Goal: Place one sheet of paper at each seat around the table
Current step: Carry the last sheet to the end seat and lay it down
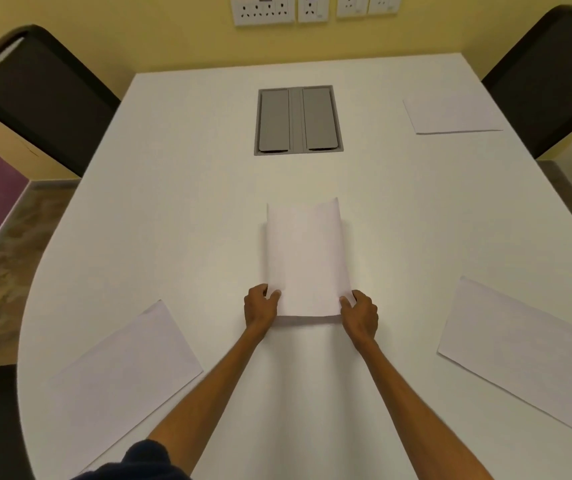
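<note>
- At the near end of the table, on its centre line, you hold a sheet by its two near corners.
- Your left hand pinches the near left corner, thumb on top; your right hand pinches the near right corner the same way.
- The sheet bows into a shallow trough, long edges curled up, and a shadow under its near edge suggests that end is lifted off the top. Whether the far end touches the table, you cannot tell.
- Done so far, by how things lie: one sheet flat at the near left edge, one at the near right edge, and one at the far right edge in front of the right chair.
- Left to do, as I judge it: the far left edge in front of the left chair has no paper, and that seat looks to be the gap.
- The held sheet may belong either to the near end or to that far left seat; the view does not settle it.
- The grey hatch in the middle of the table is no seat, so keep the paper off it.
- Seats behind you or below the frame are out of sight, so the count may be incomplete.
</note>
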